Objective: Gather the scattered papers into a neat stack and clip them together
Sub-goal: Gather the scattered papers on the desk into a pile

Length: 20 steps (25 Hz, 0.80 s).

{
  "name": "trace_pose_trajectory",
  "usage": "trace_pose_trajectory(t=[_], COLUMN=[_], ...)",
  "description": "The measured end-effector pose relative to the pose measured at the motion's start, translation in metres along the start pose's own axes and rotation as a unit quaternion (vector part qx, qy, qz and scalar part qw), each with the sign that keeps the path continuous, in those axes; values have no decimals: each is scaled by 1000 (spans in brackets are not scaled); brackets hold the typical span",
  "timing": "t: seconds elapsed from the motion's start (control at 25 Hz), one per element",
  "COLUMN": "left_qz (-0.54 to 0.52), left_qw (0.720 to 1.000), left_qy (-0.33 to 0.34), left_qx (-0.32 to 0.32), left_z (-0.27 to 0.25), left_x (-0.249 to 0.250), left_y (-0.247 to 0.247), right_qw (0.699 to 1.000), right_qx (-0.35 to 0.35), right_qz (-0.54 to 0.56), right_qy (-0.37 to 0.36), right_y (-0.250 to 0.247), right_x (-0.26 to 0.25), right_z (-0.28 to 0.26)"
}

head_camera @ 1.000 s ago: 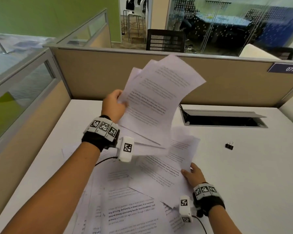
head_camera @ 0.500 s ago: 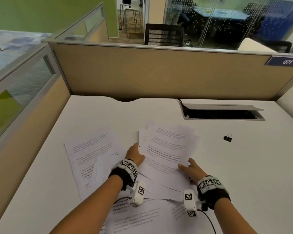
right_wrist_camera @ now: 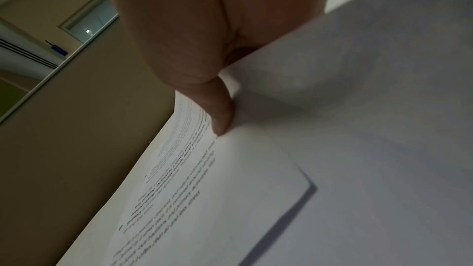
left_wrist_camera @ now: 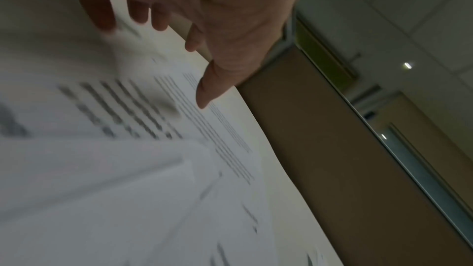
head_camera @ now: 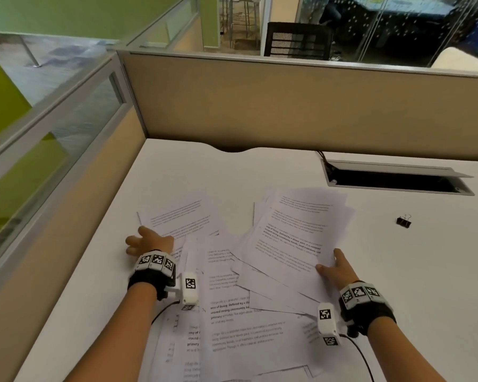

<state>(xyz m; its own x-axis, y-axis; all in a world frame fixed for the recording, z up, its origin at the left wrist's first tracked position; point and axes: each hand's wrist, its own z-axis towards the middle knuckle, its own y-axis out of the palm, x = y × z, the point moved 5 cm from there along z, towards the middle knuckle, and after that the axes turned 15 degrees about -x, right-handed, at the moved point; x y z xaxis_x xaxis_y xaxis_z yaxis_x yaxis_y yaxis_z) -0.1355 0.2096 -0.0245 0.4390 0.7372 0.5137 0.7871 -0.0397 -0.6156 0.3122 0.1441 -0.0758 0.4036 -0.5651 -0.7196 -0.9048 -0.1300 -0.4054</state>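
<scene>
White cubicle desk point(head_camera: 398, 271): printed white paper sheets point(head_camera: 293, 238) scattered, unstacked; small black binder clip point(head_camera: 404, 221) untouched. Left hand point(head_camera: 149, 241) splayed, empty; right hand point(head_camera: 338, 271) pinching sheet edge.

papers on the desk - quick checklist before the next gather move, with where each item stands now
1. Right hand has hold of the partial stack: ok, the right wrist view shows its thumb on top at the near edge; fingers underneath are hidden.
2. Left hand free to sweep: ok, fingers spread on the far-left sheet, gripping nothing.
3. Stack edges squared: not ok, sheets fan out at the far corners.
4. All papers gathered: not ok, loose sheets lie overlapped between the arms.
5. Binder clip within view and unobstructed: ok, alone on the desk right of the stack.
</scene>
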Motion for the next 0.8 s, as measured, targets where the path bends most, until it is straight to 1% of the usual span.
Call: trace_pose_trajectory(t=[0.08,0.2,0.28,0.36,0.44,0.56,0.68,0.72,0.8], left_qz=[-52,-104,-99,-49,-6,-5,-5,-7,-17], left_qw=[999,993,990,990,987,968,926,912,894], left_qy=[-11,23,60,101,156,245,345,373,405], left_qx=[-7,-44,-79,-83,-38,55,152,172,191], left_z=[7,13,12,9,-1,-24,-62,-75,-96], left_x=[-11,-15,-15,-12,-3,15,38,43,48], left_y=[-13,-12,-6,-3,-10,-37,-77,-90,-109], right_qw=[1000,1000,1000,1000,1000,999,998,998,998], right_qx=[3,15,19,22,26,39,52,56,63], right_qz=[-3,-15,-22,-21,-17,-23,-14,-13,-12], right_qy=[2,7,7,5,0,-4,-15,-15,-13], right_y=[1,2,3,3,2,-3,-14,-18,-26], right_x=[1,1,1,1,3,3,2,3,7], right_z=[1,2,2,2,1,-4,-16,-20,-28])
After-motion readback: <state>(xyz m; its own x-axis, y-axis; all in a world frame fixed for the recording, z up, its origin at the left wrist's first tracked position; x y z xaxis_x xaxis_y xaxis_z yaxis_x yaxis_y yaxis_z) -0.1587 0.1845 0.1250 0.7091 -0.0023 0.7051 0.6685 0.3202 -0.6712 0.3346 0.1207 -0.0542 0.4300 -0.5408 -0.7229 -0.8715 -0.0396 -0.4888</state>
